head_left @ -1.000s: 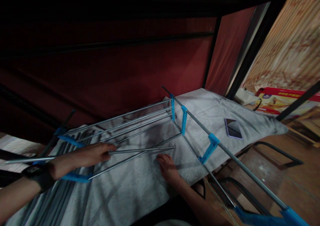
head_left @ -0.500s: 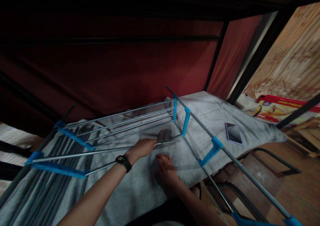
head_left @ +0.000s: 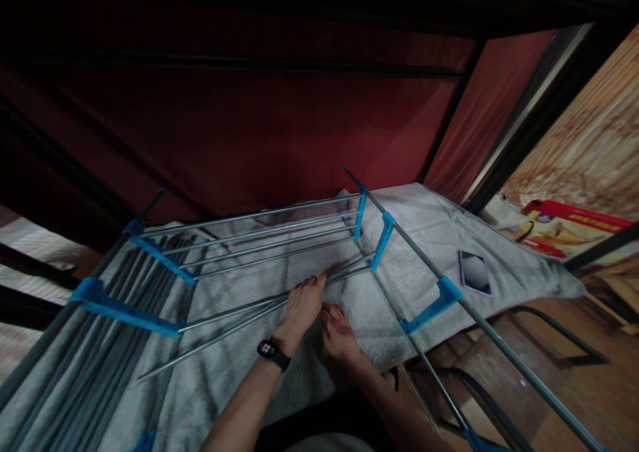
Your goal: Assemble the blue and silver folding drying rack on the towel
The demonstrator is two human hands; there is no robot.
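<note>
Here, the left hand (head_left: 302, 300) grasps a metal rod (head_left: 210, 342) slanting from near left to far right; the right hand (head_left: 340, 335) curls just beside, its grip impossible to tell.

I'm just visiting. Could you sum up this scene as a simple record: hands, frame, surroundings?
Left hand: holding a thin metal rod; wristband on that wrist
Right hand: close beside the left, fingers curled; grip unclear
Frame: metal bars with blue brackets
Surface: gray cloth
Left in picture: several dark gray tubes
Right in picture: phone on the cloth
</note>
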